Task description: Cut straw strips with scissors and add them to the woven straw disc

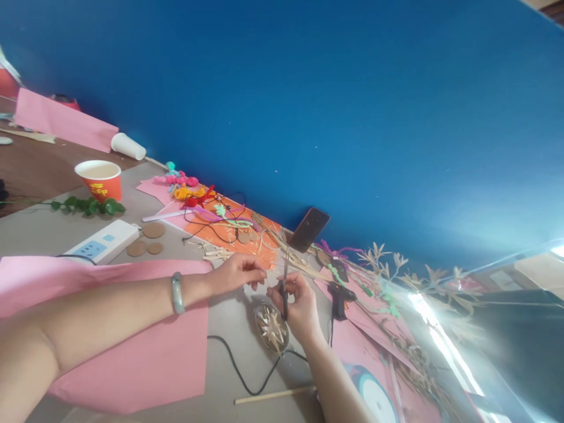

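My left hand (235,273) reaches across the table, a pale green bangle (177,292) on its wrist, fingers pinched on a small pale straw-like piece (269,276). My right hand (296,305) is closed round a pair of dark scissors (284,285), whose blades point up towards that piece. Just below the hands lies a small round dish (271,329) with a straw star in it.
Pink paper sheets (145,352) lie under my left arm. A power strip (103,242), orange paper cup (99,179), cardboard discs (153,230), pipe cleaners (189,191), a propped phone (309,229), a black glue gun (339,296), dried straw (396,264), a tape roll (374,396) and a wooden stick (275,395) are spread about.
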A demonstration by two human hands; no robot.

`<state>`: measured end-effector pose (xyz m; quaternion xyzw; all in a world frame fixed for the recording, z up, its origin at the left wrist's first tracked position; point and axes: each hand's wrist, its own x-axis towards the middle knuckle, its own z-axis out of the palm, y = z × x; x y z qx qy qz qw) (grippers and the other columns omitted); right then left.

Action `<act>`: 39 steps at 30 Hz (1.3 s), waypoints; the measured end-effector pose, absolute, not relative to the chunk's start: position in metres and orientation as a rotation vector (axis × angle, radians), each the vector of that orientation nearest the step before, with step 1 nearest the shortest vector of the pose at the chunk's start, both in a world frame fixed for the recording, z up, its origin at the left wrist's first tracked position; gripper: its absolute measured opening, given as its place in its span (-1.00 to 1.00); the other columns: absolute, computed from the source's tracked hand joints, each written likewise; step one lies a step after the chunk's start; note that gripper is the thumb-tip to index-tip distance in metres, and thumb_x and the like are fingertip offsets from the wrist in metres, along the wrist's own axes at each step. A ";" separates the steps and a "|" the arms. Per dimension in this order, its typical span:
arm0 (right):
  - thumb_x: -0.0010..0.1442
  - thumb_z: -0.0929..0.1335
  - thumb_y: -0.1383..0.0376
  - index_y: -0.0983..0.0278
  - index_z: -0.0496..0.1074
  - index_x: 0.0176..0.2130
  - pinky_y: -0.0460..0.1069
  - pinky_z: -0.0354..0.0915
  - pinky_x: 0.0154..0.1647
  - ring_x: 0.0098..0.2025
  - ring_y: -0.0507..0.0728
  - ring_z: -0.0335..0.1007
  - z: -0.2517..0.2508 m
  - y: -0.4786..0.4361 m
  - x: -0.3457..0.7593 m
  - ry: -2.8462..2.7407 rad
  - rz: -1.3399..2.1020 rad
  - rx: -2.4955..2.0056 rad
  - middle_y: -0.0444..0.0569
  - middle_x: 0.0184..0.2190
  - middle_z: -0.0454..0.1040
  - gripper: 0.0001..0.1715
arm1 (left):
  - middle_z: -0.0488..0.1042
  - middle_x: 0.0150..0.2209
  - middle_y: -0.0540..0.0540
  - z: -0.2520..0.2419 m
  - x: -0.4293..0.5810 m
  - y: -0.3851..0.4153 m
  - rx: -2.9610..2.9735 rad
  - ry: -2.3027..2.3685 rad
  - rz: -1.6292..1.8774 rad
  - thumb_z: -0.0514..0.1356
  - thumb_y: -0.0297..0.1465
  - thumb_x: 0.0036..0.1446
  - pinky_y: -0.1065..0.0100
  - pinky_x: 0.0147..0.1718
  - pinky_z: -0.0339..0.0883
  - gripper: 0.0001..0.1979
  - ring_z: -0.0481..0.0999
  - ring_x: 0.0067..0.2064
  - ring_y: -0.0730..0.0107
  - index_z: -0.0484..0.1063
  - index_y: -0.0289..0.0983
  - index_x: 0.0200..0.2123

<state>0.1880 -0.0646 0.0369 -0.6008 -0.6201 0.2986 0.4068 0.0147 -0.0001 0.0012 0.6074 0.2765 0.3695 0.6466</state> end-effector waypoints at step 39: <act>-0.06 0.44 0.15 0.23 0.30 -0.41 -0.02 0.08 -0.29 -0.52 0.06 0.25 0.051 -0.057 0.217 -2.344 0.091 -1.576 -0.20 -0.65 0.43 -0.71 | 0.49 -0.50 -0.07 -0.004 0.017 0.003 1.381 0.609 0.838 0.26 -0.38 -0.03 0.47 -0.45 0.30 -0.85 0.45 -0.48 0.49 0.50 -0.39 -0.42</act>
